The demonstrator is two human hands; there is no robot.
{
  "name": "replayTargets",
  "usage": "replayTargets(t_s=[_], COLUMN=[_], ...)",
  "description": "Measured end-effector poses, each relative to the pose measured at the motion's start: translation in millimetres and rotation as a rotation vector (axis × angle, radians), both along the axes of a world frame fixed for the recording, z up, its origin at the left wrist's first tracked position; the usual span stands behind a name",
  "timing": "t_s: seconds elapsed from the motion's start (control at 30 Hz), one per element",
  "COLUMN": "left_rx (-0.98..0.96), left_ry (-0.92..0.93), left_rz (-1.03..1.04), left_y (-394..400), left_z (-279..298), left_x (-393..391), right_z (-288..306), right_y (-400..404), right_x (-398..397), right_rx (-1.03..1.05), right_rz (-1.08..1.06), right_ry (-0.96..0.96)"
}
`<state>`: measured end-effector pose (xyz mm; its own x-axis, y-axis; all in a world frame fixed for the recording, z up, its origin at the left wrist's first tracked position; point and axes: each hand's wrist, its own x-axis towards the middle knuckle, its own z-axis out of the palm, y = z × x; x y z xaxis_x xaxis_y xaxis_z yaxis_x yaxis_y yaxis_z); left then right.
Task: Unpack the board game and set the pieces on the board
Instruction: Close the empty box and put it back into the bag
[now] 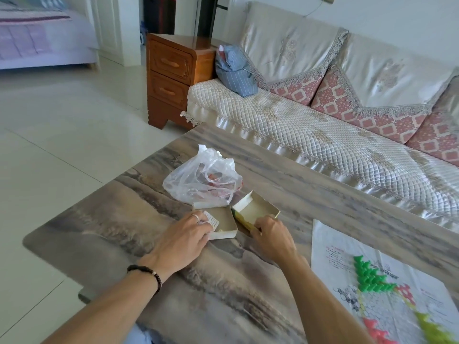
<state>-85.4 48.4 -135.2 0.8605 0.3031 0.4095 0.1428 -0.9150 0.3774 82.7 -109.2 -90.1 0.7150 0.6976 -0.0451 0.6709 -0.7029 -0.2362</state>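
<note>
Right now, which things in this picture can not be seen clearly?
Head view only:
- Contents of the crumpled clear plastic bag: blurred by folds; only something reddish shows.
- Paper game board: cut off by the right and bottom edges.
- Left hand: its fingertips cover part of the flat white box tray.
- Right hand: its grip on the tilted yellow-sided box half is hidden.

We see two bare forearms, no sleeves reaching either wrist. The left hand point(183, 238) wears a thin silver ring point(196, 217); its wrist carries a dark beaded bracelet point(146, 273) with one pale bead. The right hand point(273, 238) wears nothing.
</note>
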Motion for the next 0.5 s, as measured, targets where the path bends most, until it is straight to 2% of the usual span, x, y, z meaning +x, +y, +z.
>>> replayTargets(t_s=[0.2,0.33,0.5], left_rx=[0.067,0.049,0.086], left_ry=[0.055,0.109,0.311], left_rz=[-0.18,-0.206,-0.164], left_y=[-30.7,-52.8,-63.4], left_z=[11.5,17.3,17.2], left_x=[3.4,1.3,5.6], right_z=[15.8,41.7,58.3], right_y=[-48.1,-78.7,-104.7], right_x=[-9.7,-14.1,-12.4], right_rx=[0.081,0.12,0.115], right_rz=[-0.104,-0.119,-0.083], right_ry=[0.037,0.122,0.092])
